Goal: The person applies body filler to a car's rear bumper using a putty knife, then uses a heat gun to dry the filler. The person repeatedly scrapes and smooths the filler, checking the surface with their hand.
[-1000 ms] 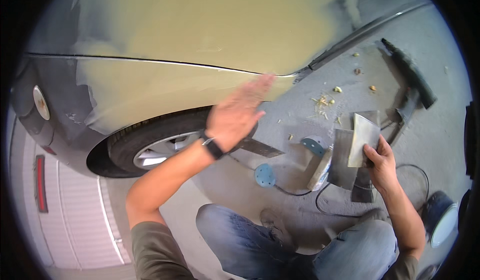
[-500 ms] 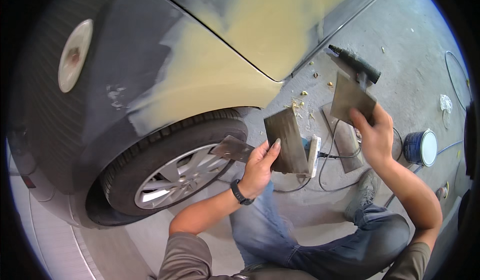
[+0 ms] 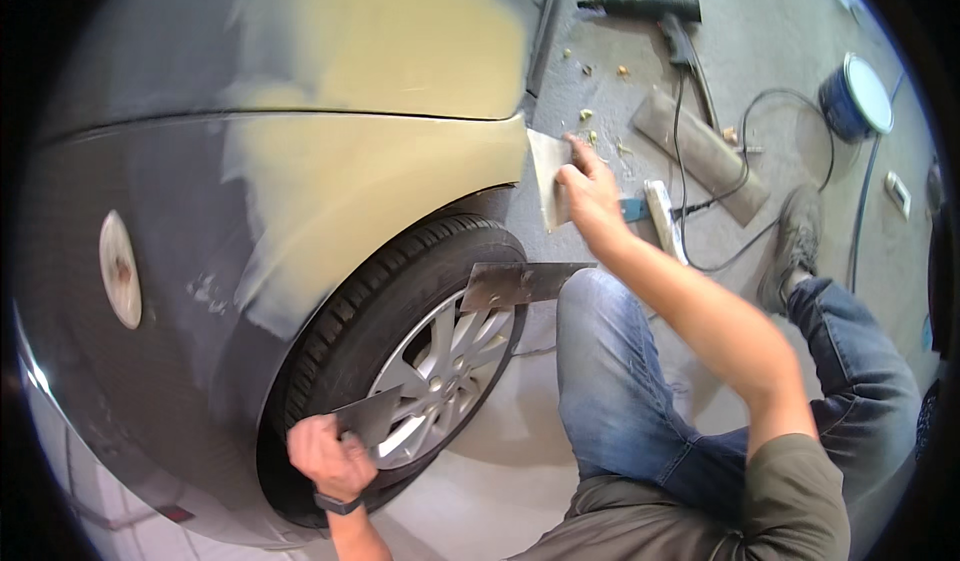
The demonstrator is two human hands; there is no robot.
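Hands now wide apart: left hand [image 3: 330, 458] gripping a spreader [image 3: 372, 417] low by the wheel [image 3: 400, 361], right hand [image 3: 590, 196] clasping another spreader [image 3: 547, 176] higher.

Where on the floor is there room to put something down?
Bare pale floor lies below the wheel, beside the jeans knee. Past the right hand it is crowded: sanding block, cables, blue tin, filler crumbs.

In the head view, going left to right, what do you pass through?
Oval side lamp → left hand holding a metal spreader → alloy wheel → right hand holding another spreader → sanding block → shoe → blue can.
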